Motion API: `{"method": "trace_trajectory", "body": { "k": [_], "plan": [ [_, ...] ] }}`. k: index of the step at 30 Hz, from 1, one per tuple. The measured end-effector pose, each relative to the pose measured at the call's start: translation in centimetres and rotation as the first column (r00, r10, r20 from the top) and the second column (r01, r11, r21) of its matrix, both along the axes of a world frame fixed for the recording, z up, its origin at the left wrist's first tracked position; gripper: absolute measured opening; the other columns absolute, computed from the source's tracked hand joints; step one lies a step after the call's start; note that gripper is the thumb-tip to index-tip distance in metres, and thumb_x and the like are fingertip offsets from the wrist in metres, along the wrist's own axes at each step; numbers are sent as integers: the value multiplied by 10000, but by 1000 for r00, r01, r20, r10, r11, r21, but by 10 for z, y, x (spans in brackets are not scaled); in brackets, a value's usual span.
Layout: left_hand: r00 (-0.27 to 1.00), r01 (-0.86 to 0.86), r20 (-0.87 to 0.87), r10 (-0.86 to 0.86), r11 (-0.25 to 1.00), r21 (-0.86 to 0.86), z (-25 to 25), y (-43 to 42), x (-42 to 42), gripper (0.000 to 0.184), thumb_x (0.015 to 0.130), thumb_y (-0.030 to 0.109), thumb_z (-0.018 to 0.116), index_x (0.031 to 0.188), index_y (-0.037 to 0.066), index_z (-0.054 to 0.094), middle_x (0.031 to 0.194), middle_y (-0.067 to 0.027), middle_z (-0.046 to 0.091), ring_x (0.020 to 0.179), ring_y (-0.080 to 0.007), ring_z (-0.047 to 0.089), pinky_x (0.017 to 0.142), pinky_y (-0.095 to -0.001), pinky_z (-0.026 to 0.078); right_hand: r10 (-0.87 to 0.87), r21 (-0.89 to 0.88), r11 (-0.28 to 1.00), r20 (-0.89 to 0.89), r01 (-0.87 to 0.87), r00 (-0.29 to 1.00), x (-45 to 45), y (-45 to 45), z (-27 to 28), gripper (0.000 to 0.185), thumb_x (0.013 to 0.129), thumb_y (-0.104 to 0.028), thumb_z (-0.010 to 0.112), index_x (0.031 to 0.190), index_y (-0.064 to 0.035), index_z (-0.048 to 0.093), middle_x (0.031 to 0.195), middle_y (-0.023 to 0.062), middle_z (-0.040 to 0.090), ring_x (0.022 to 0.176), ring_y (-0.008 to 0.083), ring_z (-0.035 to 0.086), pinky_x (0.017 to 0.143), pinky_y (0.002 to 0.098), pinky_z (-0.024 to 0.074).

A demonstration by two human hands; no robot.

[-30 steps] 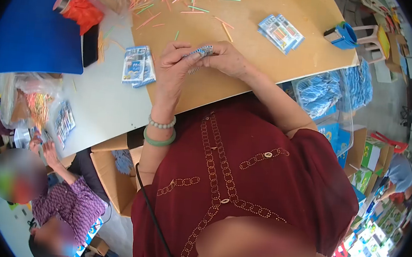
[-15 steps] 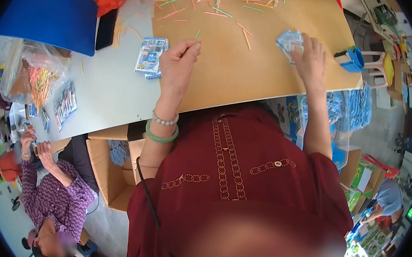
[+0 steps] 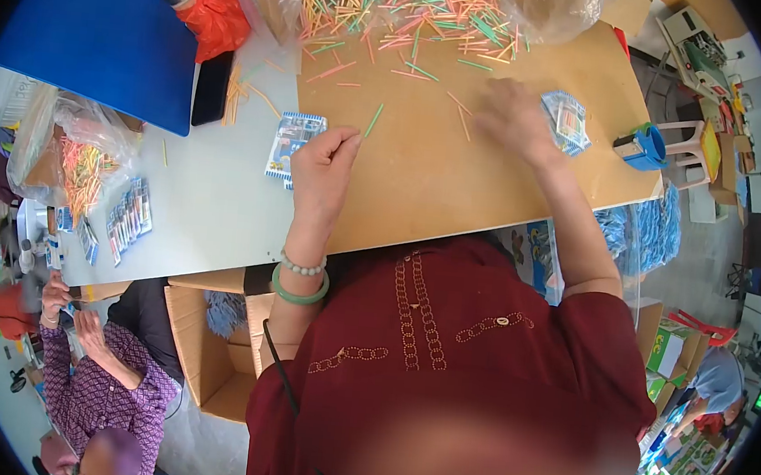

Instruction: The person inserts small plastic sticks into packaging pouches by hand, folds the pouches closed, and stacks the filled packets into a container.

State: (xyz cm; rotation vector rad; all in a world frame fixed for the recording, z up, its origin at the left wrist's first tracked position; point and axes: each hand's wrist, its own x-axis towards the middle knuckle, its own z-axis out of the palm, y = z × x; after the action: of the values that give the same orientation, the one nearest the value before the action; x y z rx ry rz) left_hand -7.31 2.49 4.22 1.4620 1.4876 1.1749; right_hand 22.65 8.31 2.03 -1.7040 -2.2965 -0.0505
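My left hand (image 3: 323,174) is closed in a pinch over the table, thumb against the fingers. What it holds, if anything, is hidden. A thin green stick (image 3: 373,120) lies by its fingertips; whether they touch it I cannot tell. Partly behind this hand lie blue-and-white printed packets (image 3: 291,139). My right hand (image 3: 516,121) is smeared by motion over the brown board, so its fingers are unclear. Just to its right sits a stack of similar packets (image 3: 568,124). Two orange sticks (image 3: 461,116) lie to its left.
Colourful sticks (image 3: 409,9) are heaped at the far side beside clear plastic bags (image 3: 545,8). A phone (image 3: 213,87) and a red-wrapped bottle (image 3: 209,19) stand left, a blue holder (image 3: 644,147) right. A co-worker in a purple patterned shirt (image 3: 110,377) sits at left.
My right hand has come off the packets on the right and moved left over the board. My left hand stays pinched near the green stick. The whole view has shifted.
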Motion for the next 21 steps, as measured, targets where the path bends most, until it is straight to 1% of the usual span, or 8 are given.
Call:
{"method": "trace_trajectory", "body": {
  "k": [1,4,7,11,13,16,18,21],
  "plan": [
    [1000,-4,-3,4,1000,4,0,0,-3,130,843,68,632,930,-23,661,691,-39,604,614,-71,497,568,-224,408,81,-204,974,-76,-95,994,-18,0,9,513,817,-275,594,1273,-72,478,1284,162,475,1210,327,427,1011,486,326],
    [996,-41,-71,48,994,97,-1,-2,-13,129,842,67,634,929,-24,661,719,-55,634,632,-90,535,591,-236,434,249,1,968,129,-251,960,-28,12,-5,659,843,-373,580,1361,-34,356,1402,196,350,1312,352,319,1088,511,232],
    [994,-96,-33,101,987,125,3,-2,-21,126,838,63,636,928,-21,663,740,-70,650,648,-112,563,612,-249,453,112,228,956,299,-185,948,0,60,-22,701,859,-441,555,1367,-7,341,1433,205,305,1345,366,259,1106,521,198],
    [996,-91,-8,92,995,40,5,0,-20,130,841,53,632,937,-26,669,768,-50,650,689,-93,556,644,-231,447,-7,246,968,210,-46,978,26,139,-37,721,863,-510,522,1350,-5,357,1384,218,366,1305,377,323,1075,508,270],
    [996,-92,-4,92,995,-23,6,0,-18,137,847,46,627,948,-34,674,806,-29,658,744,-69,555,686,-214,447,-101,-68,992,83,107,991,25,167,-33,695,868,-490,538,1349,-24,354,1413,193,346,1310,373,324,1024,525,338],
    [996,-83,-47,82,997,-12,3,-2,-19,132,843,46,631,943,-24,679,793,-27,653,734,-69,551,682,-216,448,-194,-145,968,88,205,977,19,182,-28,553,909,-413,498,1285,-14,432,1335,230,439,1230,387,436,949,510,414],
    [994,-102,-42,104,994,40,-3,-1,-21,119,831,70,646,912,-16,662,711,-75,629,610,-116,544,579,-254,438,-221,-217,950,40,225,974,10,187,-29,499,917,-363,471,1265,-7,459,1284,243,483,1196,398,467,943,499,420],
    [992,-82,-88,86,995,55,-1,-2,-20,122,831,75,646,914,-14,661,713,-85,630,610,-121,551,580,-258,442,-300,-265,923,-37,280,953,9,203,-54,415,927,-281,406,1212,4,507,1191,251,555,1122,412,527,932,487,432]
  ]
}}
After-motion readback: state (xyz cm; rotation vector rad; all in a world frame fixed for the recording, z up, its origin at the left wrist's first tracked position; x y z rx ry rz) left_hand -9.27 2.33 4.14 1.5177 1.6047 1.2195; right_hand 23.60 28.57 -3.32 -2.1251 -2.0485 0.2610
